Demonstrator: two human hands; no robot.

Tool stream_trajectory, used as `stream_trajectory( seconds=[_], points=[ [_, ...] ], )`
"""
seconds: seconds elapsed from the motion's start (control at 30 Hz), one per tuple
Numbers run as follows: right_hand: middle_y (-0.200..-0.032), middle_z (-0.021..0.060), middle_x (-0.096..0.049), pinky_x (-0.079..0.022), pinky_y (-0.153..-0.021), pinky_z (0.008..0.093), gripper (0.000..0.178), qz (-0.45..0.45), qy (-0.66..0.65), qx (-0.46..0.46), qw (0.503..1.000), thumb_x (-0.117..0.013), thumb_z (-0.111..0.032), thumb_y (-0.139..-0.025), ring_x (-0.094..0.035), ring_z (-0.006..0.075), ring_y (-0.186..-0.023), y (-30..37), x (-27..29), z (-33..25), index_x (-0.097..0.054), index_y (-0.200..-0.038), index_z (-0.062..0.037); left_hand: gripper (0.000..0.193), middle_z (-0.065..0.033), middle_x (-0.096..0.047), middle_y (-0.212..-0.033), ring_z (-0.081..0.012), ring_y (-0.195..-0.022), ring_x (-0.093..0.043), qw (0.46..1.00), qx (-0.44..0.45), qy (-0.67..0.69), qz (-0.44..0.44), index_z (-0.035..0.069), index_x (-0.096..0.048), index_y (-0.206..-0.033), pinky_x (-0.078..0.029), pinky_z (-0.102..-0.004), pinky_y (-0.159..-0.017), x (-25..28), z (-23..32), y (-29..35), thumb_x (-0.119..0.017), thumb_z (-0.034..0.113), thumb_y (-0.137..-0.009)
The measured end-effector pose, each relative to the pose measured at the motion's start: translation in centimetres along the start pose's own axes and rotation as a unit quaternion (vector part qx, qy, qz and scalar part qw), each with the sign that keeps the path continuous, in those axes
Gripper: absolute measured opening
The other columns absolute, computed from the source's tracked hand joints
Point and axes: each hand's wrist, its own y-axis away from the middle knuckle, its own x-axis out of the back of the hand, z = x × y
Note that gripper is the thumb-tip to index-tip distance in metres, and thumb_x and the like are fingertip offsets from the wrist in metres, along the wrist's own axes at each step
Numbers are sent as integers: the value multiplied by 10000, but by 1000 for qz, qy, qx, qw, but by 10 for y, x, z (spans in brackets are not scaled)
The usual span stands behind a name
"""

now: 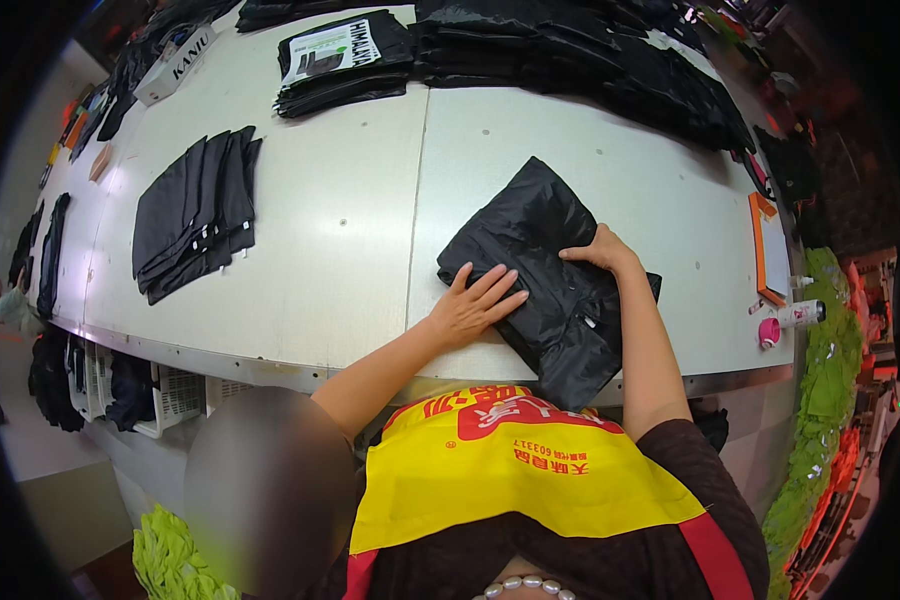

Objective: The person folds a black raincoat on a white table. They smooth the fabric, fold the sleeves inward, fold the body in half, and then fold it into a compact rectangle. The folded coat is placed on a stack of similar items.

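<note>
A folded black garment (545,270) of smooth, slightly shiny cloth lies in front of me at the table's near edge, its lower end hanging toward my apron. A small white tag shows on it. My left hand (468,308) rests on the garment's left side, fingers spread and stretched out. On the right edge, my right hand (607,250) has its thumb on top of the cloth; its other fingers are mostly hidden, apparently around the edge. Which kind of garment it is, I cannot tell.
The white table (345,222) bears an overlapping row of folded black garments (195,215) on the left. Larger black stacks (560,55) line the far side. An orange-edged box (767,248) and a white bottle (802,314) stand at the right edge. White crates (178,397) sit below.
</note>
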Motion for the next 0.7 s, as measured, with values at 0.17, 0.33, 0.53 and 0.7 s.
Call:
stream_trajectory(
  seconds=[0.17, 0.33, 0.53, 0.7],
  points=[
    [-1159, 230, -581, -460, -914, 377, 1016, 38, 127, -25, 991, -797, -577, -475, -583, 346, -1051, -16, -3, 17, -508, -1216, 56, 377, -75, -459, -1339, -242, -1315, -348, 996, -85, 13, 36, 182, -486, -1196, -146, -535, -1084, 4, -17, -31, -536, 239, -826],
    [-1129, 226, -602, -453, -909, 378, 913, 29, 41, 32, 998, -786, -548, -517, -595, 332, -1022, -16, -8, 27, -548, -1193, 18, 255, -86, -549, -1239, -261, -1275, -404, 981, -174, 82, -11, 126, -535, -987, -261, -513, -1054, 23, -24, -60, -617, 257, -783],
    [-1075, 204, -634, -457, -889, 380, 764, 12, -50, 93, 994, -749, -536, -587, -605, 327, -1014, -2, -9, 20, -606, -1117, -5, 305, -93, -650, -993, -286, -1038, -583, 944, -187, 228, -147, 94, -551, -882, -393, -459, -946, 25, -21, -91, -695, 298, -706],
    [-1111, 256, -598, -444, -908, 396, 1004, 26, 121, 107, 987, -723, -645, -543, -571, 383, -1060, 61, 1, -50, -482, -1228, 49, 231, -152, -651, -773, -314, -786, -632, 919, -2, 295, -260, 53, -640, -756, -495, -415, -682, 11, -29, -105, -638, 280, -712]
  ],
)
